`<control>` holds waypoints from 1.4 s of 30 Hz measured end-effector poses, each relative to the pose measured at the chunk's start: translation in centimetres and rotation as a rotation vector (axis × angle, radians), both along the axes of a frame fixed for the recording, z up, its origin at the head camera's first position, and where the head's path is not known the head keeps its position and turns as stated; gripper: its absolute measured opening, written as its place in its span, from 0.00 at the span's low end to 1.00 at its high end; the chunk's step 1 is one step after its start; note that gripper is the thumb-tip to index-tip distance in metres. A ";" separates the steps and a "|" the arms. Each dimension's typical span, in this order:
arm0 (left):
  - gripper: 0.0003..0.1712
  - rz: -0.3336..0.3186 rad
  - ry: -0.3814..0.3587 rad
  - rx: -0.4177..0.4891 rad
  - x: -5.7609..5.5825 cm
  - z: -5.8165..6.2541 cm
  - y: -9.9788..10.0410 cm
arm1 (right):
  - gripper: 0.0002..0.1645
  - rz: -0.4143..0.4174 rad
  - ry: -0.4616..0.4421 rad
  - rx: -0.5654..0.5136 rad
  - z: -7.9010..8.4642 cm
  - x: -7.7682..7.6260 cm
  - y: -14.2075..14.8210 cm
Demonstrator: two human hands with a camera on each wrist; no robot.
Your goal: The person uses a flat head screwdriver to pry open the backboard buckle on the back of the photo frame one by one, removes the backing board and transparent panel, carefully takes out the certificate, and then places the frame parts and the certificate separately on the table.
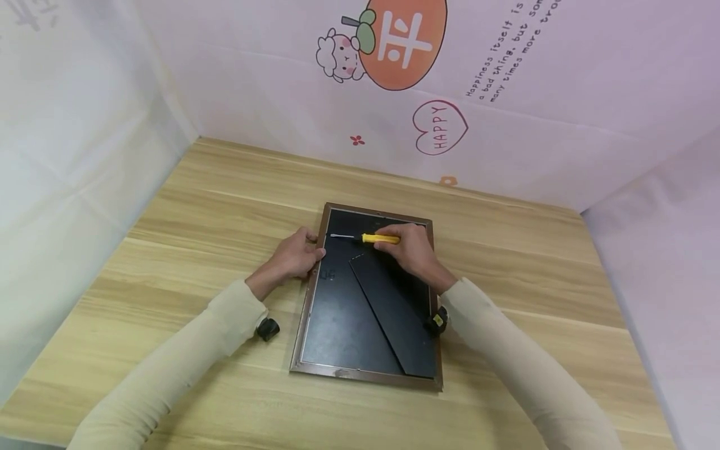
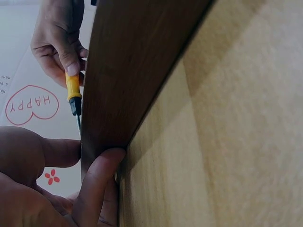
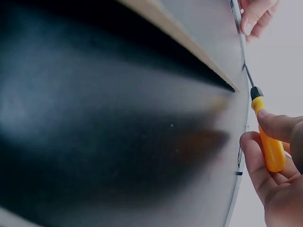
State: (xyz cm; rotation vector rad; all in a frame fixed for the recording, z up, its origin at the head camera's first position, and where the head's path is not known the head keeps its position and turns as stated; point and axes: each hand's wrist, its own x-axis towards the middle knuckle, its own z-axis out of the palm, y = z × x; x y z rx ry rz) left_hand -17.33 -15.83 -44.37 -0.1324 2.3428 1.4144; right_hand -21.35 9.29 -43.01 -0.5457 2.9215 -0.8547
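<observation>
A picture frame with a brown rim is laid back side up on the worktop, its black backboard exposed. A black support leg is slanted across the backboard, from the frame's upper middle toward its lower right corner.

The frame's left rim, in its upper part, is gripped by the left hand — in the left wrist view the thumb is pressed to the rim and the fingers are set against its outer side. Above the frame's upper right part, the yellow handle of a screwdriver is pinched between the thumb and fingers of the right hand. The thin metal shaft is pointed across the frame toward the left rim, and its tip is seen at that rim's inner edge, near the left thumb — whether contact is made cannot be told for certain.

Beyond the frame, the worktop is bordered by a pale wall cloth, on which a red heart outline lettered "HAPPY", a small red flower and a large orange fruit are printed. Pale sleeves are worn on both arms, and a small black device is seen at the left cuff, left of the frame.
</observation>
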 end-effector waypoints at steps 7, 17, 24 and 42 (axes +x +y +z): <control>0.24 0.041 -0.006 0.011 0.0 0.1 0.0 | 0.17 -0.005 -0.016 0.004 -0.1 -0.1 -0.1; 0.24 0.111 -0.006 0.069 -0.1 -0.3 -0.4 | 0.17 0.026 -0.004 0.031 -0.3 -0.2 -0.3; 0.24 0.105 -0.001 0.059 0.0 -0.3 -0.6 | 0.16 0.042 0.003 0.017 -0.6 -0.4 -0.7; 0.23 0.085 -0.008 0.037 -0.1 -0.3 -0.3 | 0.17 0.059 0.021 -0.179 0.0 -0.6 -1.3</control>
